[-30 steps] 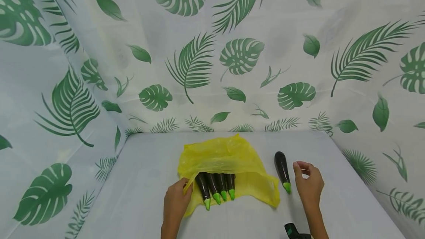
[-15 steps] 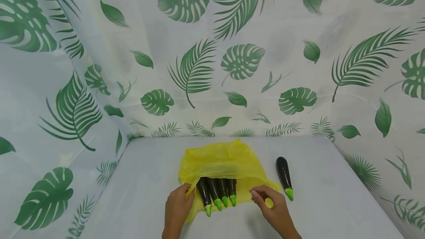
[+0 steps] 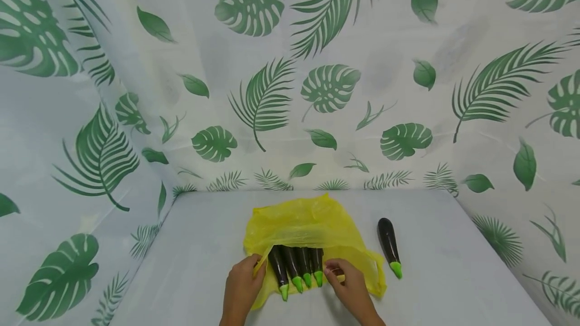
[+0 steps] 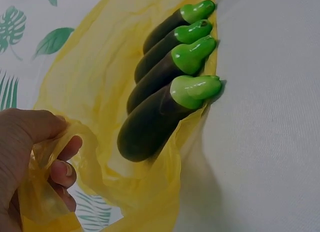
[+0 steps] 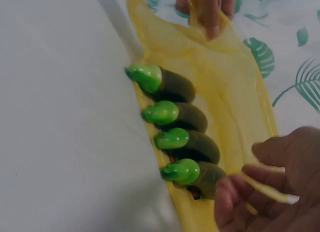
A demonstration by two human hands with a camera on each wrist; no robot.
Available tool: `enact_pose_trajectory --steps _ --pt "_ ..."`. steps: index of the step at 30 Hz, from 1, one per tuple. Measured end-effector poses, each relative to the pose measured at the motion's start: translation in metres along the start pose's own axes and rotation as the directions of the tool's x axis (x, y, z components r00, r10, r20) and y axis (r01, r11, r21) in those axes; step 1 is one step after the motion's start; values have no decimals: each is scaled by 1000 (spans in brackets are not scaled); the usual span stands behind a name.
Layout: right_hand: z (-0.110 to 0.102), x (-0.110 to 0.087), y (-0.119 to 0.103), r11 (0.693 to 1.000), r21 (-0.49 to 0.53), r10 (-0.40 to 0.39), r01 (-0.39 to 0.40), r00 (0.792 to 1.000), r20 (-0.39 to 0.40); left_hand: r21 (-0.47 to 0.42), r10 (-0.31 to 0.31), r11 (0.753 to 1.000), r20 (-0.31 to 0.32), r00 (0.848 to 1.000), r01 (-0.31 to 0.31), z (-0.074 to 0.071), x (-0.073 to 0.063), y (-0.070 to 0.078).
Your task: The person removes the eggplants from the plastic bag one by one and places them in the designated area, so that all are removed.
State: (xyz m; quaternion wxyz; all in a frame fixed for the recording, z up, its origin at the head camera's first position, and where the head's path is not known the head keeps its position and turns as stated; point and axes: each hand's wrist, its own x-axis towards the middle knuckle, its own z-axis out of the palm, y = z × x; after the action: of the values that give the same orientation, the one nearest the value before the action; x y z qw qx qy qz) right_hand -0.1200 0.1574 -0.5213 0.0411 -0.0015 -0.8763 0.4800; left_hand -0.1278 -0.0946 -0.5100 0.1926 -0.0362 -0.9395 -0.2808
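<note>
A yellow plastic bag [image 3: 294, 215] lies on the white table with its mouth toward me. Several dark eggplants with green stem ends lie side by side in the mouth, stems outward; the bag hides their far ends. My left hand [image 3: 242, 283] pinches the left edge of the mouth and holds it up, as the left wrist view shows of that hand [image 4: 22, 147]. Beside the rightmost eggplant [image 3: 315, 260] is my right hand [image 3: 351, 286], fingers loosely bent. In the right wrist view its fingertips [image 5: 227, 192] are right by that eggplant, the thumb standing apart.
One more eggplant [image 3: 388, 243] lies on the table [image 3: 453, 275] to the right of the bag, stem toward me. Behind and at both sides hang white sheets [image 3: 272, 160] printed with green leaves.
My right hand has moved left from beside the lone eggplant to the row in the bag's mouth. The left hand keeps its pinch on the bag.
</note>
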Motion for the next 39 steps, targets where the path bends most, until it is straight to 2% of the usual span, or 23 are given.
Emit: enact_pose_trajectory --steps 7,11,18,23,34,39 --pt "5 10 4 991 -59 118 -116 992 35 9 27 1000 -3 1000 -27 0 -1 -1" --pt "8 15 9 985 -103 141 -136 989 37 8 44 999 -7 999 -44 0 -2 -2" --pt "13 20 14 985 -106 140 -135 989 39 20 14 1000 38 999 -15 2 -2 -2" --pt "15 22 11 986 -122 117 -113 993 32 31 2 1000 46 999 -4 0 -1 0" --pt "21 30 13 984 -146 110 -102 993 50 37 -2 999 47 999 0 -1 0 1" --pt "22 33 12 982 -156 118 -110 992 42 34 17 999 29 999 -18 1 0 -1"
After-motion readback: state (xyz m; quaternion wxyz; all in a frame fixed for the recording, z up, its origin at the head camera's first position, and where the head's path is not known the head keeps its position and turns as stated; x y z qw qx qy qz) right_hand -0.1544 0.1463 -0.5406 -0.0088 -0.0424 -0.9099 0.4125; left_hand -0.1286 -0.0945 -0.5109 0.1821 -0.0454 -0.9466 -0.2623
